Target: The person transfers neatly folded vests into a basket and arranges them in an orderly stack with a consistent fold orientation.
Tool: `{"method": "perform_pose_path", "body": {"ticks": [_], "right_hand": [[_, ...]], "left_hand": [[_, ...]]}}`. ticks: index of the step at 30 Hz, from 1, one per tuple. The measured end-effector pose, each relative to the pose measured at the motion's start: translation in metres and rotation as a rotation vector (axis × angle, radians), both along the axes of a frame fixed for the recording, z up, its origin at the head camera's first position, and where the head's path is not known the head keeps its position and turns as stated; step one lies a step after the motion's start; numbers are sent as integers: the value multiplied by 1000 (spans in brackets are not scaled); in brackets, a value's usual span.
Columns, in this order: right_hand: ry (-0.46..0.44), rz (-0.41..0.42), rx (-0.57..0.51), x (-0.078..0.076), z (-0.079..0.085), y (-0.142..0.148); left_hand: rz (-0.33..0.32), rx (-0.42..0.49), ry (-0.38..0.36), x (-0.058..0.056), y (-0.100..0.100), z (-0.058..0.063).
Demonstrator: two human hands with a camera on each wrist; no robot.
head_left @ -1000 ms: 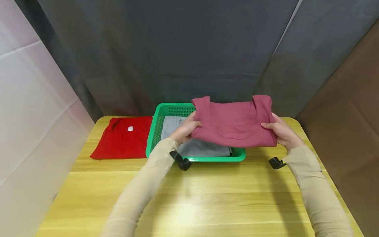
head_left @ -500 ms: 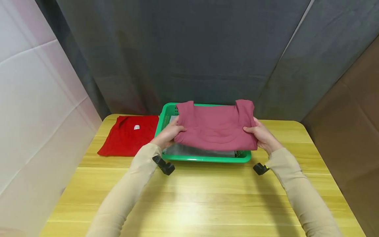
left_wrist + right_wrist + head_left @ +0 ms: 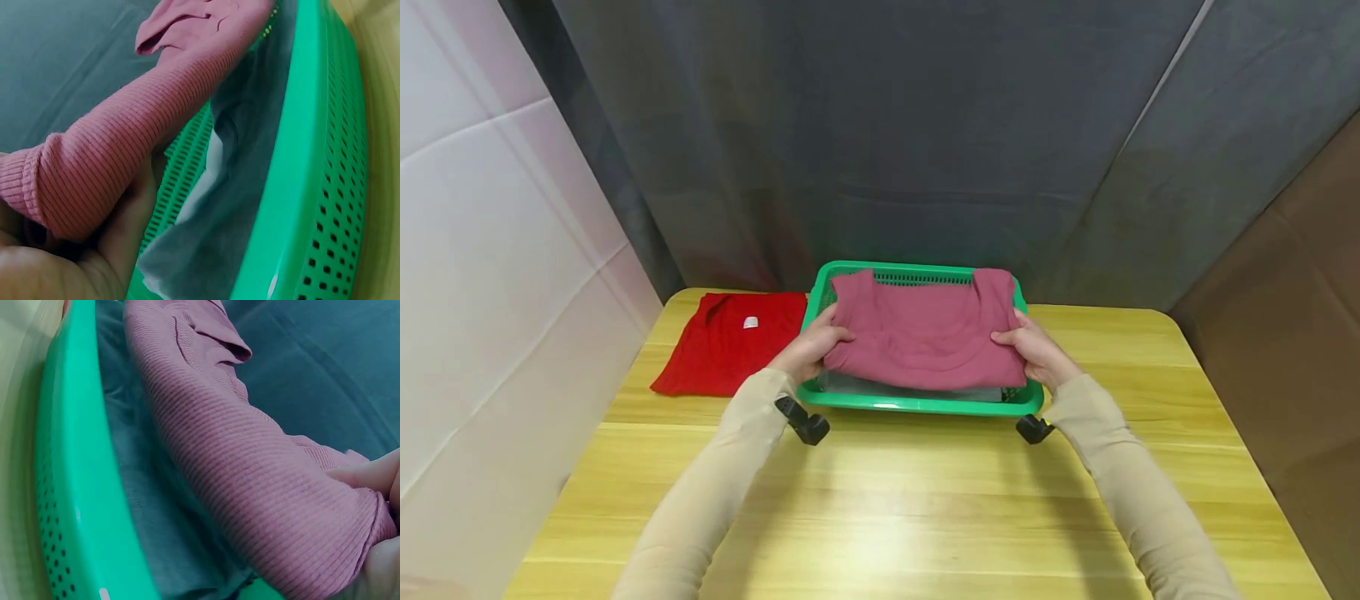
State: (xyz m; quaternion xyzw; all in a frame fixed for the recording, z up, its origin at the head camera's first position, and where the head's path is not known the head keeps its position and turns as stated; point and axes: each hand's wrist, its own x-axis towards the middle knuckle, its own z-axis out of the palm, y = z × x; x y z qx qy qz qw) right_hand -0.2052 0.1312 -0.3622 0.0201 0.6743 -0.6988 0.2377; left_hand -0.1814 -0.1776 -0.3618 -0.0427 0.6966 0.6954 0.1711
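A folded dusky-pink ribbed top (image 3: 925,337) spans between both hands, over the green plastic basket (image 3: 925,405). My left hand (image 3: 811,346) grips its left side, thumb on top and fingers underneath. At the opposite side my right hand (image 3: 1036,348) holds the top the same way. Both wrist views show the rolled ribbed edge above a grey folded garment (image 3: 200,250) lying inside the basket. In the head view the pink top hides most of that grey cloth.
To the basket's left a folded red garment (image 3: 737,346) with a white label lies on the wooden table (image 3: 880,500). A dark grey curtain (image 3: 865,133) hangs behind, a white panel (image 3: 505,250) at left and a brown one (image 3: 1300,333) at right.
Both hands have carried the pink top leftward and lower, from over the basket's right part to centred above it. The red garment stays put; the head view has shifted slightly.
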Motion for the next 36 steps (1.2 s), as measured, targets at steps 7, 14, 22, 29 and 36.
{"method": "perform_pose_path", "body": {"ticks": [7, 14, 22, 29, 36], "right_hand": [[-35, -2, 24, -1, -16, -5], [-34, -9, 107, -1, -26, -8], [-32, 5, 162, -3, -33, -7], [-30, 36, 209, -4, -34, -7], [15, 110, 327, -3, -32, -5]], "left_hand": [[15, -35, -47, -2, -2, -15], [23, -60, -58, -2, 4, -23], [34, -73, -76, -2, 5, -26], [40, -125, -86, -3, 8, -29], [22, -219, -88, -5, 10, -29]]}}
